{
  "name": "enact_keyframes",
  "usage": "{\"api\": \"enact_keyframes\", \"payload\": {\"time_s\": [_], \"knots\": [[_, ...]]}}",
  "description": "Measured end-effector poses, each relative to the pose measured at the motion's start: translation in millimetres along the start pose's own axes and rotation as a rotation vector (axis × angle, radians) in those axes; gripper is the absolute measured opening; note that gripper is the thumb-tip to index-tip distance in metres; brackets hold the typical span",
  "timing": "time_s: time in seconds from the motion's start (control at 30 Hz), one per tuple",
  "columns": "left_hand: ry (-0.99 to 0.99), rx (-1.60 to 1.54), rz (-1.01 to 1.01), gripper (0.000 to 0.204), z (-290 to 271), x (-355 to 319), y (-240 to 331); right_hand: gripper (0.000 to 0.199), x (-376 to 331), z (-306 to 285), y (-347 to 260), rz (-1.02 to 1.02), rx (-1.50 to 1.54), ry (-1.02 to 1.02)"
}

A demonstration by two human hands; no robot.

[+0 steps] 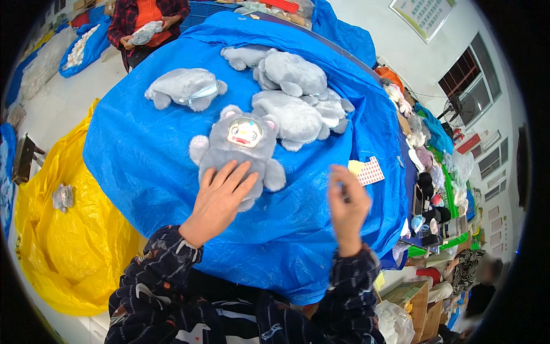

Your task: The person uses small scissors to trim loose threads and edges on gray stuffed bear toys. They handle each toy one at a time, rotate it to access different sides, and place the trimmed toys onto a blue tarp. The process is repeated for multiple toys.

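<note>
A grey plush bear (234,159) lies on its back on the blue sheet, its shiny printed doll face turned up. My left hand (219,198) rests flat on its belly, fingers stretched and somewhat apart. To the right, my right hand (347,203) is raised over the sheet, apart from the bear. Motion blurs its fingers, and a small dark spot shows among them that I cannot make out. Just beyond it lies a white sticker sheet (372,171) with rows of small red marks, beside a pale yellow piece of paper (356,167).
Several grey plush toys (289,117) are heaped at the back, another (186,89) lying at back left. Blue sheeting (132,155) covers the table. A small grey toy (63,198) sits on yellow sheeting (74,252) at left. Across the table, a person (150,26) holds a grey plush piece.
</note>
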State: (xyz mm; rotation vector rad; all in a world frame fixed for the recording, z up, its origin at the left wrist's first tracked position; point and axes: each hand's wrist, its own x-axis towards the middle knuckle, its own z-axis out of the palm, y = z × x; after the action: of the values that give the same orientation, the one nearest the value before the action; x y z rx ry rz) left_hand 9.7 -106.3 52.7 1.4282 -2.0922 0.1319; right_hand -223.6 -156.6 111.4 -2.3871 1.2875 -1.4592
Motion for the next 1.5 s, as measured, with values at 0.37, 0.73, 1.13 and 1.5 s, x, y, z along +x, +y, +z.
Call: {"api": "enact_keyframes", "payload": {"time_s": [0.37,0.73,1.13,1.5], "knots": [[0.190,-0.118,-0.069,0.050,8,-7,-27,0.015,1,76,-36,0.048,0.235,-0.055],[0.282,-0.190,-0.114,0.046,23,-6,-23,0.009,17,102,-52,0.127,0.308,-0.049],[0.300,-0.277,-0.099,0.042,23,-10,-32,0.012,11,117,-60,0.177,0.270,-0.107],[0.417,-0.234,-0.132,0.034,38,-18,-27,0.020,1,117,-52,0.160,0.178,-0.095]]}}
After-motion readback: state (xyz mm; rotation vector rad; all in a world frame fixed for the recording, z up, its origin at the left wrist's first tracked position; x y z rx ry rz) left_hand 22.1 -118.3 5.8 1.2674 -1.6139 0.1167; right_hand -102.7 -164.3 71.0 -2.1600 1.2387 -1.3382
